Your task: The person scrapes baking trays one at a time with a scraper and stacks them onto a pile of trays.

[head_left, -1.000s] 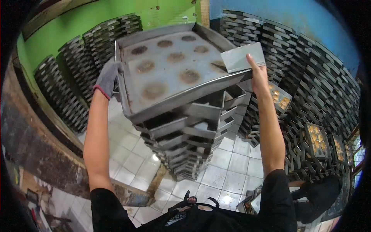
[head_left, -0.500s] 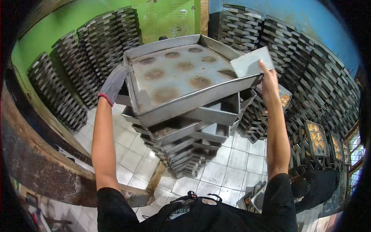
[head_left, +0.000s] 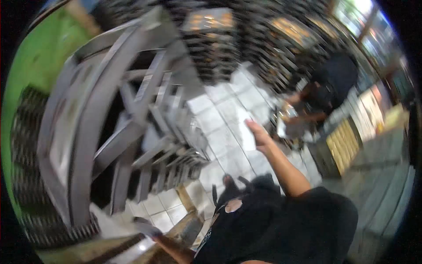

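Observation:
My right hand (head_left: 260, 137) is closed on a flat, pale rectangular sheet (head_left: 247, 132), its thumb on top. The sheet is blurred and hard to separate from the white tiles behind it. Low on the left, my gloved left hand (head_left: 147, 228) is smeared by motion; it is apart from the trays and its fingers do not show clearly. A tall stack of metal baking trays (head_left: 83, 149) stands at the left, turned crosswise over one another. The top tray's inside is mostly hidden from this angle.
Another person (head_left: 334, 83) bends at the right, hands low near some trays. Further tray stacks (head_left: 211, 48) line the back, some topped with orange-brown baked goods (head_left: 290, 31). A box with yellowish rows (head_left: 343, 145) is at right, above white floor tiles (head_left: 220, 127).
My view has swung right and down. Both hands have left the top tray: the right moved off with the sheet, the left dropped low. The tray stack now appears at the left.

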The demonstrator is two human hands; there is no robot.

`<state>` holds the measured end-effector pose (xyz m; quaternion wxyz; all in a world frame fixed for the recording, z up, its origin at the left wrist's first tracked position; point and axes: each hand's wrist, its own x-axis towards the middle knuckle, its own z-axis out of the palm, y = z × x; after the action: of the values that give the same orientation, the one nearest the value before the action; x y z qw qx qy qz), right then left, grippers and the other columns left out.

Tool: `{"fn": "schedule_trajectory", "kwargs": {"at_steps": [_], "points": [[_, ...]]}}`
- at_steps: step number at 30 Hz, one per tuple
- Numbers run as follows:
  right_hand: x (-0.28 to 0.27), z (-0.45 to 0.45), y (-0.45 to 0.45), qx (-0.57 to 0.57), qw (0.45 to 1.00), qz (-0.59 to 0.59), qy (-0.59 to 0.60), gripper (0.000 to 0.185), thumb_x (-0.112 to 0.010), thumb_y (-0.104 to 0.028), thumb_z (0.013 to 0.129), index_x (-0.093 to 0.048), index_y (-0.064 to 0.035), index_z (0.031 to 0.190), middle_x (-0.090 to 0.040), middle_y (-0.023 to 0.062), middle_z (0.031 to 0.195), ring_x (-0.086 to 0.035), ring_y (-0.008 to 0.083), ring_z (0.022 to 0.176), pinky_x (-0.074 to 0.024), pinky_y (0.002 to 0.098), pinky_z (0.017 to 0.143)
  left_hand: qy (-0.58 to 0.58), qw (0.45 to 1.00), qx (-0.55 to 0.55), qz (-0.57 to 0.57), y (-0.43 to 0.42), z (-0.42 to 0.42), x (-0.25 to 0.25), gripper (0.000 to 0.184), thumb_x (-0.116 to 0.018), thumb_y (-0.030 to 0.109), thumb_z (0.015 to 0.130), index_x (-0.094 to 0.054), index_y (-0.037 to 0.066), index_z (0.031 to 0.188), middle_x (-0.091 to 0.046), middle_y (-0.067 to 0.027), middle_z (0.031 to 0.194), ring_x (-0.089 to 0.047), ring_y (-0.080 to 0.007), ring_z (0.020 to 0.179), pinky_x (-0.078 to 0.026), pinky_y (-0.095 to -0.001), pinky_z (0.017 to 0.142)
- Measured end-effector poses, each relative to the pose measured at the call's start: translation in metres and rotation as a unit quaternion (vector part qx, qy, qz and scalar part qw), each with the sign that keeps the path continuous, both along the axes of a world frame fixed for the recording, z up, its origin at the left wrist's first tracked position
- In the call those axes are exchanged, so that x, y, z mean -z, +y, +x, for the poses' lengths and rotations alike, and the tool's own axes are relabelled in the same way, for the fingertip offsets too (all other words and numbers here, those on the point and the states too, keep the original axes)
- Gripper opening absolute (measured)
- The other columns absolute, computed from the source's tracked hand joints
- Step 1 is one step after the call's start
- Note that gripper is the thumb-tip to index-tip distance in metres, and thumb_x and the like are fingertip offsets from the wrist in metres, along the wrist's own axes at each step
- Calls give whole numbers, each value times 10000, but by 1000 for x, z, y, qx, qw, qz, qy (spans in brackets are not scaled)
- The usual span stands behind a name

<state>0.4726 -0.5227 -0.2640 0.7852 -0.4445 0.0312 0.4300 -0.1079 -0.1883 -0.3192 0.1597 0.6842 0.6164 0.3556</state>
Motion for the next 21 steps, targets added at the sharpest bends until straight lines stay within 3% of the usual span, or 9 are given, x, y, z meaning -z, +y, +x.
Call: {"fn": "schedule_trajectory", "kwargs": {"at_steps": [2,5,7,10,12,14,18,20,21], "points": [[57,-23,-40,-20,997,-57,45,385,-675,-365,996,-620,-45,1202,-703,42,1022,-692,163,867,-602,371,753,126,965,147,-175,-18,-14,115,440,-494,317,1005,-525,41,1347,-579,-144,1230,-584,-298,1113,-482,-417,957],[119,-43,-95,51,986,-134,86,444,-678,-316,1001,-571,-21,1315,-693,73,1115,-685,209,996,-587,391,835,84,781,490,-377,-55,2,219,324,-649,220,895,-639,42,1165,-664,-90,947,-648,-294,889,-543,-423,772],[165,-46,-130,68,980,-159,94,462,-681,-295,1000,-561,-11,1345,-693,86,1161,-680,223,1039,-579,395,869,220,695,626,-277,-81,45,261,324,-589,244,957,-628,35,1202,-659,-119,1075,-645,-311,978,-535,-418,863],[216,-52,-185,85,975,-176,104,495,-698,-212,989,-533,9,1400,-682,119,1256,-666,239,1115,-547,388,944,367,561,738,-73,-153,183,238,304,-545,229,998,-621,27,1213,-629,-196,1221,-641,-364,1044,-538,-441,926],[225,-50,-224,71,961,-265,39,509,-708,-139,973,-520,24,1418,-668,137,1308,-652,237,1152,-514,376,993,280,664,632,-285,-211,286,197,272,-541,209,1008,-620,26,1193,-639,-211,1225,-628,-404,1098,-520,-454,973],[250,-50,-266,95,958,-264,57,520,-728,-135,962,-524,26,1412,-673,131,1300,-642,226,1168,-503,360,1005,166,678,562,-443,-261,369,201,406,-612,283,1002,-602,2,1296,-682,-130,1153,-639,-262,1089,-497,-357,936],[325,-41,-347,107,941,-311,83,522,-755,-146,942,-541,10,1392,-679,111,1281,-644,217,1159,-495,355,1018,115,621,586,-508,-370,513,263,447,-623,324,996,-600,31,1333,-665,-59,1156,-609,-178,1072,-470,-288,931],[379,-39,-391,114,937,-304,125,503,-748,-141,950,-548,8,1387,-682,100,1274,-642,207,1161,-485,353,1024,94,586,672,-442,-424,544,384,473,-615,343,988,-579,88,1383,-655,-30,1231,-618,-152,1125,-478,-305,954],[399,-32,-410,122,928,-319,149,493,-742,-136,955,-548,8,1385,-682,97,1273,-640,204,1158,-486,351,1020,66,583,584,-561,-456,577,386,525,-617,377,975,-548,105,1419,-655,-28,1232,-616,-133,1127,-482,-323,931]]}}
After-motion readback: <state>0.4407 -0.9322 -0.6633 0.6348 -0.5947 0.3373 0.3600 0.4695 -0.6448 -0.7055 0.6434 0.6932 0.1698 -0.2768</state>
